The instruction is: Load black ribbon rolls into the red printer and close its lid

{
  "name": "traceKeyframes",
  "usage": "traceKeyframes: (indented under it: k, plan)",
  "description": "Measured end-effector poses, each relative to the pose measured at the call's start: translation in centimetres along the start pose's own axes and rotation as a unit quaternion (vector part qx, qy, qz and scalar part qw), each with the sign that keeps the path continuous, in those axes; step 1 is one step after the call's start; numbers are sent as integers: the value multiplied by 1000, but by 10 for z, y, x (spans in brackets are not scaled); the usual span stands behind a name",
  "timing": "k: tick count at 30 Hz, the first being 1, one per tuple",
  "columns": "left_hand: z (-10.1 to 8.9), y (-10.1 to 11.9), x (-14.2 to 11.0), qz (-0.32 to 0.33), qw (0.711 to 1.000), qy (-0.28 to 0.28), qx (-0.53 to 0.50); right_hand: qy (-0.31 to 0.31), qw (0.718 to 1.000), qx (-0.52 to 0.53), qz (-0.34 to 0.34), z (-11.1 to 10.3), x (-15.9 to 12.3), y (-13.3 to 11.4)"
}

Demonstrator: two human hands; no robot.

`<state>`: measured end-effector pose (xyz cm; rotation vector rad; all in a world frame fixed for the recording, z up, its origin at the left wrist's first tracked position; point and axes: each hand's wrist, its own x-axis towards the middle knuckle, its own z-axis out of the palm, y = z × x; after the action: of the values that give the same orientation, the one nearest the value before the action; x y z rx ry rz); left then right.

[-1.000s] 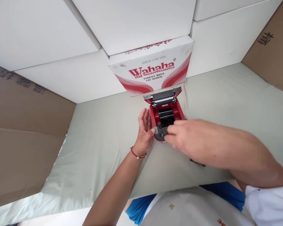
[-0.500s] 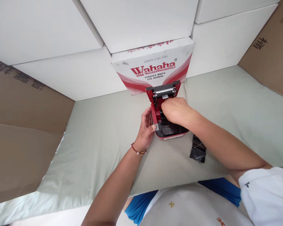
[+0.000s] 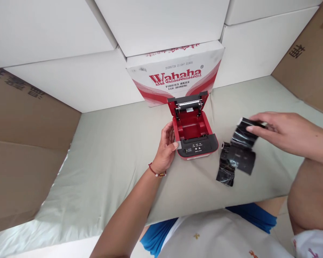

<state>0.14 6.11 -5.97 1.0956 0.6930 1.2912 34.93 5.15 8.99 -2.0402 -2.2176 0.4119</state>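
Note:
A small red and black label printer (image 3: 197, 146) stands on the cloth with its lid (image 3: 188, 99) raised and its red bay (image 3: 190, 126) bare. My left hand (image 3: 167, 146) grips the printer's left side, thumb on the grey tab at the front corner. To the right of the printer, my right hand (image 3: 271, 130) pinches a shiny black roll (image 3: 244, 133) between thumb and fingers. A loose black strip hangs from that roll. Partly behind the strip, a second black roll (image 3: 225, 173) lies on the cloth with its end unrolled.
A white and red Wahaha water carton (image 3: 174, 77) stands right behind the printer. White boxes (image 3: 97, 80) form a wall at the back. Brown cardboard (image 3: 24, 150) closes off the left, and more cardboard (image 3: 307, 57) the right. Pale green cloth (image 3: 115, 150) covers the table.
My right hand has come out of the printer bay and moved right with the black roll, uncovering the printer's front panel. My left hand keeps its hold on the printer.

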Motion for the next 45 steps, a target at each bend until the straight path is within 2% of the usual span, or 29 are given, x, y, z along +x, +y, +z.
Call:
traceKeyframes:
  k: [3,6,9,12,15,18,21,24,26,28,32,35,37,39,41,43,45]
  plan:
    - [0,1,0,0,1000,4,-2,-59,992,-74,78,20,-6,51]
    - [1,1,-1,-1,1000,8,-2,-51,996,-53,45,42,-14,65]
    - [1,3,-2,-5,1000,13,6,-17,999,13,-33,61,-19,45]
    - [2,4,-2,-9,1000,18,12,-82,995,21,-58,75,-17,14]
    - [2,4,-2,-6,1000,18,10,-136,989,-5,-56,78,-14,-9]
    - [2,3,-1,-1,1000,10,4,-151,983,31,-98,61,-15,-15]
    - [1,1,0,6,1000,-2,3,-139,968,138,-158,26,-16,-17]
    - [-1,-2,2,15,1000,-11,2,-58,968,179,-168,-3,-7,-33]
    - [-2,-4,2,17,1000,-13,-1,-1,971,168,-168,-8,6,-54]
    - [-3,-5,2,17,1000,-14,-3,19,975,153,-158,0,22,-79]
    - [-4,-6,2,20,1000,-13,5,-2,986,85,-142,28,52,-119]
    - [-2,-7,0,30,999,-6,12,-19,991,12,-129,43,65,-131]
    - [3,-6,-5,51,997,21,44,-24,992,-30,-122,49,70,-133]
    - [9,-3,-14,87,987,73,117,-24,991,-59,-120,52,74,-133]
    - [17,4,-25,145,954,130,227,-23,990,-75,-121,54,77,-134]
    - [24,13,-34,238,900,115,346,-22,989,-86,-120,55,80,-136]
    - [30,20,-39,312,851,50,420,-23,988,-100,-118,56,81,-139]
